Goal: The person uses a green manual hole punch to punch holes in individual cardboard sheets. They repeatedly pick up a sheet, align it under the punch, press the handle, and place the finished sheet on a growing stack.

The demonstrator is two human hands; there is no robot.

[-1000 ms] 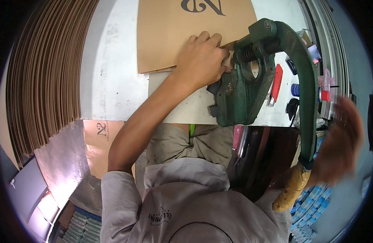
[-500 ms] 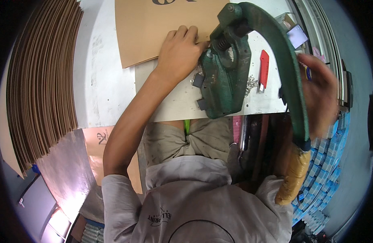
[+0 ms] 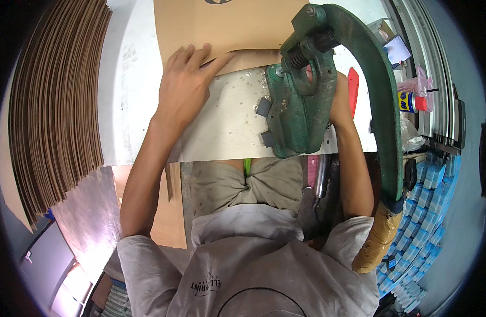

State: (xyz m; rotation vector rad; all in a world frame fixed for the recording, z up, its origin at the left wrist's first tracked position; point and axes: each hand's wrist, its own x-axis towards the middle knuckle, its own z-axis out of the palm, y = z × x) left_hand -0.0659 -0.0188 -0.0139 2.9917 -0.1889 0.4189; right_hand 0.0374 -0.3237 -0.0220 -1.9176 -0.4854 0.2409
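Fingers (image 3: 199, 56) of the left hand (image 3: 184, 84), loosely spread with the thumb apart, are rested on a flat, layered brown paper piece (image 3: 232, 26), laid on the white tabletop (image 3: 222, 116) beside a green cast-metal lever press (image 3: 301, 119). Right hand (image 3: 339, 98): mostly hidden behind the press; its grip cannot be told.

White tabletop (image 3: 128, 113): spreading under everything below
Brown sheets (image 3: 58, 105): standing tightly packed along the left side
Brown paper piece (image 3: 227, 29): lying toward the far side, its near edge gaping
Green press (image 3: 298, 121): standing at the near edge
Red cutter (image 3: 353, 87): lying right of the press
Small bits (image 3: 262, 81): scattering just left of it
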